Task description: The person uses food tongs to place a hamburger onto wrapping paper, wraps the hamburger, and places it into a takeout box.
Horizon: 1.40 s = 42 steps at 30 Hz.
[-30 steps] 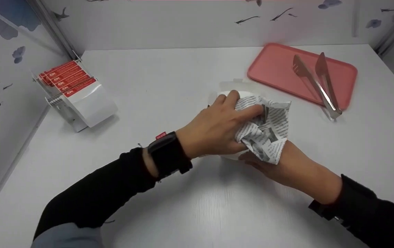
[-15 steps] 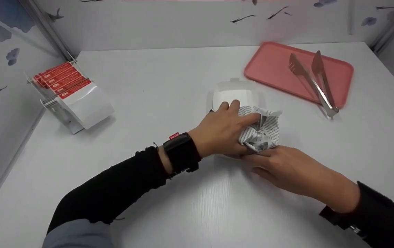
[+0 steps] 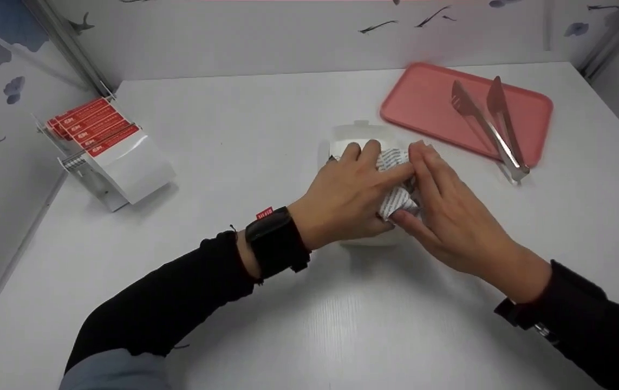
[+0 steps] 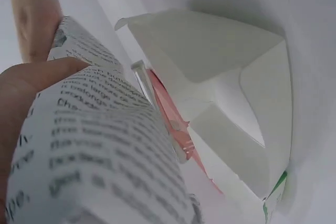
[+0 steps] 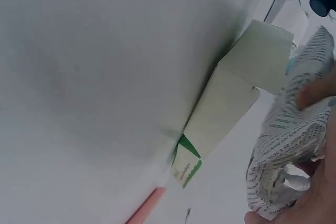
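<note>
Printed newsprint-style paper (image 3: 397,202) is bunched into a wrapped bundle; whatever it wraps is hidden. My left hand (image 3: 344,197) grips the bundle from the left, fingers spread over its top. From the right, my right hand (image 3: 458,216) presses the folded end with straight fingers, its thumb low at the paper's near edge. In the left wrist view the bundle (image 4: 100,145) fills the lower left. The right wrist view shows the creased open end of the paper (image 5: 286,156). Beneath the hands stands an open white paper box (image 4: 210,51) with a green-printed flap.
At the back right lies a pink tray (image 3: 423,92) with metal tongs (image 3: 496,130) on it, their joined end over the tray's edge. A rack of red-and-white paper sleeves (image 3: 109,141) stands at the left. White panels border the table's back and sides.
My right hand has come up from below the bundle to its right end, and the loose paper flap there is folded in. The left hand keeps its hold.
</note>
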{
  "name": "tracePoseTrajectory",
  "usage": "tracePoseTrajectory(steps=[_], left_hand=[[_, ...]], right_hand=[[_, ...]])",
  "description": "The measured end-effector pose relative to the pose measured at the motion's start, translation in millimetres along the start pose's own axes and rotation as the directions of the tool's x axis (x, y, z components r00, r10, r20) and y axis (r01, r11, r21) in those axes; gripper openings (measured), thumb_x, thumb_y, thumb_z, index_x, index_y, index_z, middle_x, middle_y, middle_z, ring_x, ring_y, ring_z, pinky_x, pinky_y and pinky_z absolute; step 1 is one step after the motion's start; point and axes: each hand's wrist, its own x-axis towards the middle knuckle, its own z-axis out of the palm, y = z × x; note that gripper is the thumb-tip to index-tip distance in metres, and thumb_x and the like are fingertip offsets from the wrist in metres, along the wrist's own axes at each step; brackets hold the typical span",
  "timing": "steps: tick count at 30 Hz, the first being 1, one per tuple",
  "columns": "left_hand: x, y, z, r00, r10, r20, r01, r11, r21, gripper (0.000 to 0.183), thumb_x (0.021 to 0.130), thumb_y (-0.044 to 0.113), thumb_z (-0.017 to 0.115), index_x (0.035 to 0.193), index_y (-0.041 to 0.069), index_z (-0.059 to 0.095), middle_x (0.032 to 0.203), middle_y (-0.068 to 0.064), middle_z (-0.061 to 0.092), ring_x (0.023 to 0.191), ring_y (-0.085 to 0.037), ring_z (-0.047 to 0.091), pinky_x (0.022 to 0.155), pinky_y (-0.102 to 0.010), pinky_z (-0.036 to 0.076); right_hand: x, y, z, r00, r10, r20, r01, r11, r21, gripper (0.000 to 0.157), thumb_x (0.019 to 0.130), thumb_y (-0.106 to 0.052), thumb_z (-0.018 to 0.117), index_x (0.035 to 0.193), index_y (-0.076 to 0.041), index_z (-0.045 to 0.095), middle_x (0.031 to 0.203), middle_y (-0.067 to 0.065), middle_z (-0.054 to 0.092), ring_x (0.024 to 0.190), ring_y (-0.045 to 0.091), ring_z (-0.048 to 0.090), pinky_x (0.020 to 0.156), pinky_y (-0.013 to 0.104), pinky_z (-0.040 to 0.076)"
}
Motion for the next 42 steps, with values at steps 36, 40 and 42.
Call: tracePoseTrajectory(steps=[36, 40, 42], left_hand=[[-0.9, 9.2, 44.2, 0.995, 0.023, 0.098, -0.042, 0.979, 0.198, 0.09, 0.087, 0.081, 0.069, 0.147, 0.02, 0.043, 0.133, -0.012, 0.062, 0.121, -0.028, 0.063, 0.077, -0.039, 0.066], [-2.2, 9.1, 46.3, 0.996, 0.054, 0.072, -0.068, 0.975, 0.21, 0.099, 0.087, 0.084, 0.065, 0.152, 0.014, 0.04, 0.13, -0.011, 0.063, 0.119, -0.026, 0.063, 0.08, -0.036, 0.065], [-2.4, 7.8, 46.8, 0.996, 0.071, 0.057, -0.08, 0.979, 0.185, 0.1, 0.087, 0.084, 0.064, 0.151, 0.012, 0.039, 0.125, -0.009, 0.063, 0.114, -0.024, 0.064, 0.08, -0.033, 0.064]], right_hand=[[13.9, 17.5, 3.3, 0.973, -0.078, 0.216, 0.055, 0.992, 0.115, 0.086, 0.088, -0.024, 0.091, 0.158, 0.001, 0.047, 0.127, 0.016, 0.077, 0.086, 0.021, 0.075, 0.083, 0.041, 0.063], [9.9, 18.8, 7.1, 0.966, -0.089, 0.243, 0.047, 0.984, 0.175, 0.101, 0.092, -0.025, 0.087, 0.168, 0.002, 0.026, 0.168, 0.029, 0.04, 0.122, 0.035, 0.072, 0.106, 0.053, 0.057], [9.5, 18.1, 8.6, 0.956, -0.082, 0.282, 0.031, 0.983, 0.181, 0.103, 0.095, -0.026, 0.084, 0.17, 0.001, 0.018, 0.174, 0.031, 0.025, 0.135, 0.04, 0.065, 0.111, 0.057, 0.053]])
